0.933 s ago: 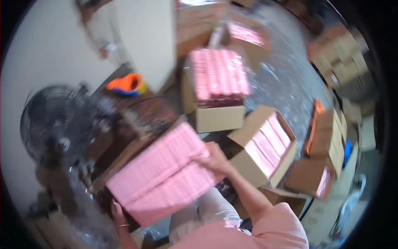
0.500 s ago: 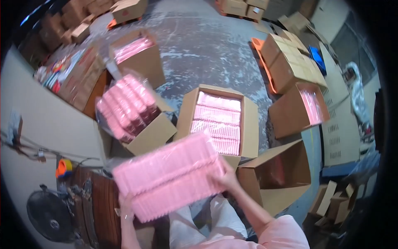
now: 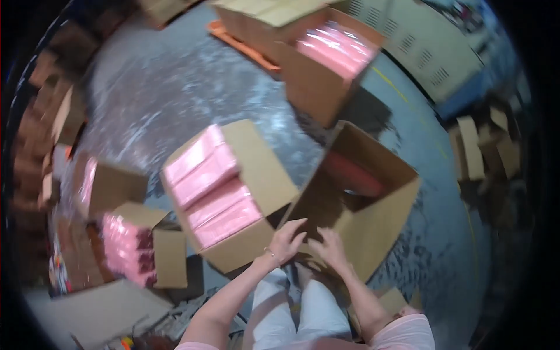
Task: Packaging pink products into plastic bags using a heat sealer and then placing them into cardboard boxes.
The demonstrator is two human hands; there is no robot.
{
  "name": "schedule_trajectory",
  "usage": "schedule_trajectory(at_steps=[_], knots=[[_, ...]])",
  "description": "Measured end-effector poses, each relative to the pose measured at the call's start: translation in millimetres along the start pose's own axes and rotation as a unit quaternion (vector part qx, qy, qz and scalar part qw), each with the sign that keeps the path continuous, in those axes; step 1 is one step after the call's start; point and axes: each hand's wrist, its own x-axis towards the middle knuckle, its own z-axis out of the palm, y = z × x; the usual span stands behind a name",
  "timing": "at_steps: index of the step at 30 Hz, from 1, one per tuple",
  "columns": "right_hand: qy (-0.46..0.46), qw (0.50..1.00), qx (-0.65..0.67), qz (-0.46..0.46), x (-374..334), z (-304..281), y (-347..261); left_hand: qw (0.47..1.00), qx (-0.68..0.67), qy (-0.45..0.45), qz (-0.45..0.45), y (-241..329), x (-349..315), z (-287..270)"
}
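My left hand (image 3: 286,240) and my right hand (image 3: 328,248) are close together over the near side of an open cardboard box (image 3: 379,230). Neither holds anything that I can see; thumbs and fingers look parted, though motion blurs them slightly. The box's flaps stand spread, and a reddish-pink pack (image 3: 353,175) shows in its shadowed inside. Just left of my hands, another open carton (image 3: 256,157) holds several pink packs (image 3: 216,184) in clear film, with a dip between the far and near ones.
Farther off is a carton (image 3: 318,87) with pink film-wrapped packs, beside cartons on an orange pallet (image 3: 245,46). At the left, another open carton (image 3: 169,256) holds pink packs. Folded cardboard (image 3: 475,149) lies at the right, near a pale vented cabinet (image 3: 431,49).
The wide pink pack is no longer in my hands. My hands have come together toward the right-hand box. The view has turned right, and pink packs in the middle carton appear differently arranged.
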Motion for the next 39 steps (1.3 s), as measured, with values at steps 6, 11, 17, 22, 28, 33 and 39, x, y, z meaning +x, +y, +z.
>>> schedule_trajectory(at_steps=[6, 11, 17, 22, 28, 33, 39], knots=[[-0.160, 0.954, -0.220, 0.125, -167, -31, 80, 0.869, 0.365, -0.331, 0.045, -92, 146, 183], [0.076, 0.975, -0.173, 0.120, -155, 20, 90, 0.804, 0.441, -0.267, 0.296, -315, 291, 187], [0.245, 0.931, -0.248, 0.111, -200, 42, 131, 0.763, 0.455, -0.362, 0.284, -314, 310, 279], [0.107, 0.954, -0.182, 0.213, -171, 8, 108, 0.692, 0.599, -0.339, 0.219, -279, 337, 267], [0.094, 0.964, -0.183, 0.167, -168, 15, 121, 0.778, 0.317, -0.401, 0.366, -184, 318, 230], [0.168, 0.939, 0.182, 0.239, -132, -40, 121, 0.720, 0.331, -0.425, 0.437, 0, 225, 217], [-0.065, 0.921, -0.157, -0.349, 9, -188, -48, 0.828, 0.227, -0.256, 0.445, 173, 66, -7]])
